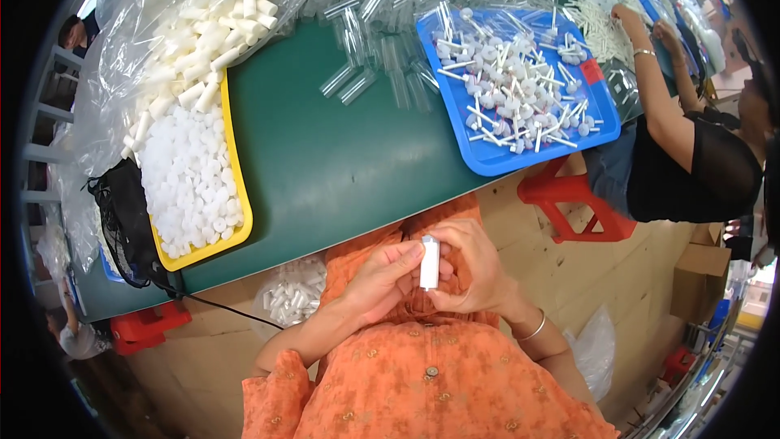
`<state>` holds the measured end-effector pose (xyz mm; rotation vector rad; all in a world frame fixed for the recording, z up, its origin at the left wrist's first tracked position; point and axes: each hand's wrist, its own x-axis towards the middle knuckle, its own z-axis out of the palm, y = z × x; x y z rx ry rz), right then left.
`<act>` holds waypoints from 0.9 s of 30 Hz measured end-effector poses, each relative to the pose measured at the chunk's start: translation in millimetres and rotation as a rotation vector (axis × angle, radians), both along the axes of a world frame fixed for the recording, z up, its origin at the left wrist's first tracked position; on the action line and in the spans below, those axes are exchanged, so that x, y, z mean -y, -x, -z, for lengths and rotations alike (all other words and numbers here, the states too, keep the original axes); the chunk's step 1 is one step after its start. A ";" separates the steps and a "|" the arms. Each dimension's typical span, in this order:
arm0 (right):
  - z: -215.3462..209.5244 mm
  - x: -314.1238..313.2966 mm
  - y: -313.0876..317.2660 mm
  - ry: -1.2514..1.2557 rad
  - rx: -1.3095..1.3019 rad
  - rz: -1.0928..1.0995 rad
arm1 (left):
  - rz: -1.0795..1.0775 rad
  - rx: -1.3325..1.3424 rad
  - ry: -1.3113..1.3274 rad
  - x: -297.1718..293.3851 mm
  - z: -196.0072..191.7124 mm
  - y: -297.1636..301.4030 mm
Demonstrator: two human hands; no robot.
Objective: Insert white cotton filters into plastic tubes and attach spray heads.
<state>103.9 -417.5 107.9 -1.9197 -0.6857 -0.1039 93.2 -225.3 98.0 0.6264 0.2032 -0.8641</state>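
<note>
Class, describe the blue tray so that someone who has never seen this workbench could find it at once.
Start at the green table and go to its right-hand end near the front edge. The blue tray lies there, filled with small white stemmed parts. The yellow tray on the left holds round white caps instead.

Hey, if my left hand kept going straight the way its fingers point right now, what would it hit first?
The left hand points rightward at the small white tube it already touches. Just past that is the right hand, which grips the tube from the other side.
</note>
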 end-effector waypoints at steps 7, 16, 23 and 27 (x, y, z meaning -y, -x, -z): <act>5.1 -13.6 11.1 0.014 0.031 0.114 | -0.072 -0.030 -0.041 0.9 -7.2 7.0; -38.2 77.7 -75.1 0.339 0.267 0.521 | 0.080 0.001 -0.925 -174.9 69.3 79.2; -20.9 70.0 -103.2 0.672 0.377 0.557 | 0.863 0.680 -1.828 -202.5 100.7 106.3; -15.5 67.1 -108.5 0.686 0.357 0.516 | 0.594 0.846 -1.025 -123.6 -1.8 19.0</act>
